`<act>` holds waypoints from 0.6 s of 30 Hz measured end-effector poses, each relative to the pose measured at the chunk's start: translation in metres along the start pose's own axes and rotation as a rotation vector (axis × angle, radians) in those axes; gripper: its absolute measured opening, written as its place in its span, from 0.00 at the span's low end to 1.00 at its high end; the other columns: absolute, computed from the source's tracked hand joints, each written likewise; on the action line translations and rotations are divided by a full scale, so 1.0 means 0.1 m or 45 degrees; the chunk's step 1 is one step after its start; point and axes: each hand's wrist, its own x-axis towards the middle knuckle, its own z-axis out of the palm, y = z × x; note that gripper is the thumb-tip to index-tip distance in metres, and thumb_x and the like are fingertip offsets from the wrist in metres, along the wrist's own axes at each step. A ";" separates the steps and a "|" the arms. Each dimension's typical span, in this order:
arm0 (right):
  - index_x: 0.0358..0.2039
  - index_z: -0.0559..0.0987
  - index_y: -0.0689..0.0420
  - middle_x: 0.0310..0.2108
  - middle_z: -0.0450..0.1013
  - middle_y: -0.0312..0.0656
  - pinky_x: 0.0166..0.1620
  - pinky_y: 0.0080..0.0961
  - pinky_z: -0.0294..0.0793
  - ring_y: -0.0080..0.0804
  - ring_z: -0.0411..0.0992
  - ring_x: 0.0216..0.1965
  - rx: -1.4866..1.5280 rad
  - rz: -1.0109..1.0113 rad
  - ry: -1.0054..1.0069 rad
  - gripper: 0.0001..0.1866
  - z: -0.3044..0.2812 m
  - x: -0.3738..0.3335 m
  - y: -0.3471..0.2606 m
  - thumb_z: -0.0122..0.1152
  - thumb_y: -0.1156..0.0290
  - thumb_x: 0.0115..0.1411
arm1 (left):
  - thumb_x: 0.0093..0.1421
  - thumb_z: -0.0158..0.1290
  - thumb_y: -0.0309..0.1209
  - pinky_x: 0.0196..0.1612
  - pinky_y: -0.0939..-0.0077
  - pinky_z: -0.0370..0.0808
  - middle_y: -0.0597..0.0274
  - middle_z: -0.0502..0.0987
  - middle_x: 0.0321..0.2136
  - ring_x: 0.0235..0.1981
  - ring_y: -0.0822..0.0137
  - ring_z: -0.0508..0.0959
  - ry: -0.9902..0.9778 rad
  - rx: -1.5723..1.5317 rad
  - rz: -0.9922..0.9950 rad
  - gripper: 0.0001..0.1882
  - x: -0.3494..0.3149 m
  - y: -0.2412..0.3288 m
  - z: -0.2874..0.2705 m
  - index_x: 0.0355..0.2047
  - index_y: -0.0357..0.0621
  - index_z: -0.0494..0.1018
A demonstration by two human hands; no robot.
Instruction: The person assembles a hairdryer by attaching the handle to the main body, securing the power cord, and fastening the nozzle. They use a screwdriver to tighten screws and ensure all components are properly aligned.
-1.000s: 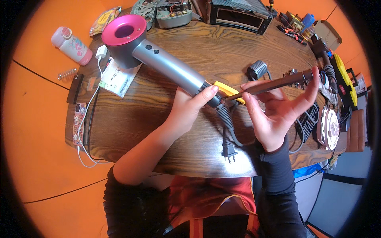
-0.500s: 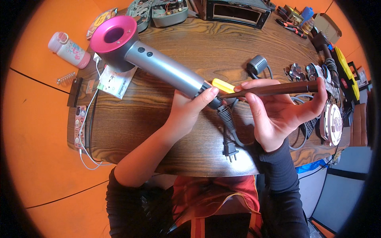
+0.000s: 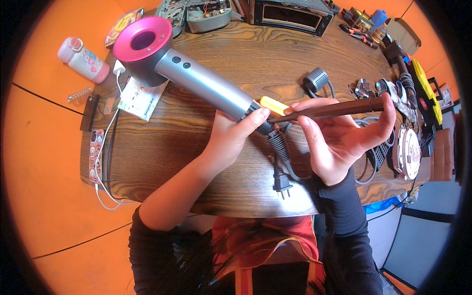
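My left hand [image 3: 231, 135] is wrapped round the lower end of a hair dryer [image 3: 209, 83] with a silver-grey handle and a pink ring head, tilted with its head up to the left. In my right hand [image 3: 339, 140] is a slim dark screwdriver [image 3: 339, 109], its back end against a fingertip. The screwdriver's tip meets the bottom of the dryer handle by my left thumb; the exact contact is hidden. From that end hangs the ribbed grey cord sleeve [image 3: 279, 147], with the power plug [image 3: 282, 183] below it. Behind the fingers shows a yellow bar-shaped piece [image 3: 273, 105].
A ribbed dark cylinder [image 3: 317, 79] with a cable stands beyond my right hand. A round white device [image 3: 407, 151] and a yellow-black case [image 3: 427, 91] line the right. A bottle [image 3: 84, 61], a white packet [image 3: 142, 98] and a phone [image 3: 96, 155] are at the left.
The whole view has shifted slightly. Both hands keep their grips, and the screwdriver stays at the dryer's handle end.
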 end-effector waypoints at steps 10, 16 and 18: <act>0.58 0.43 0.49 0.56 0.48 0.47 0.34 0.33 0.79 0.44 0.73 0.36 -0.080 0.049 0.069 0.45 -0.03 -0.01 -0.03 0.57 0.89 0.46 | 0.55 0.52 0.30 0.35 0.74 0.73 0.57 0.75 0.28 0.29 0.67 0.76 -0.022 0.061 0.012 0.09 0.01 -0.04 -0.02 0.32 0.37 0.67; 0.59 0.42 0.50 0.51 0.55 0.52 0.35 0.35 0.77 0.43 0.73 0.35 -0.047 0.082 0.043 0.42 -0.07 0.01 -0.03 0.54 0.88 0.49 | 0.55 0.52 0.28 0.34 0.76 0.73 0.59 0.75 0.26 0.28 0.68 0.77 -0.051 0.159 0.009 0.08 -0.01 -0.04 0.00 0.32 0.37 0.68; 0.59 0.41 0.50 0.49 0.58 0.54 0.36 0.36 0.77 0.42 0.73 0.34 0.065 0.072 -0.057 0.42 -0.06 0.00 -0.02 0.52 0.87 0.51 | 0.55 0.52 0.28 0.34 0.77 0.73 0.59 0.75 0.26 0.28 0.69 0.76 -0.059 0.175 0.027 0.07 -0.01 -0.04 0.00 0.32 0.37 0.68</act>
